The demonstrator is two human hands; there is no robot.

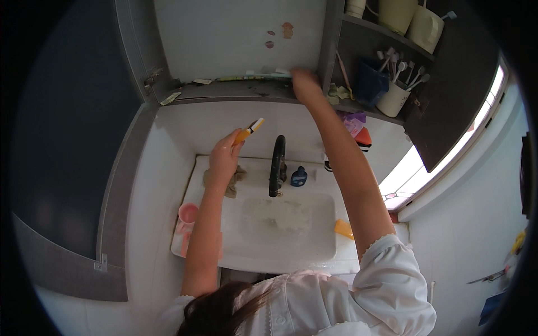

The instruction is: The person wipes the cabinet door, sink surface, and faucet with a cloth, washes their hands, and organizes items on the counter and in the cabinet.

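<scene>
My left hand (224, 157) is raised over the back left of the white sink (263, 255) and holds an orange and white toothbrush (248, 132) pointing up to the right. My right hand (304, 84) reaches up to the grey shelf (235, 89) above the sink, where a long green and white toothbrush (255, 76) lies; the fingers rest at its right end, and the grip is blurred. A black tap (277, 165) stands between my arms.
A pink cup (187, 214) sits on the sink's left rim, a small blue bottle (298, 177) by the tap, an orange soap piece (343, 228) at the right. A brownish cloth (232, 180) lies behind my left hand. Open cabinet shelves at right hold a cup of toothbrushes (394, 92).
</scene>
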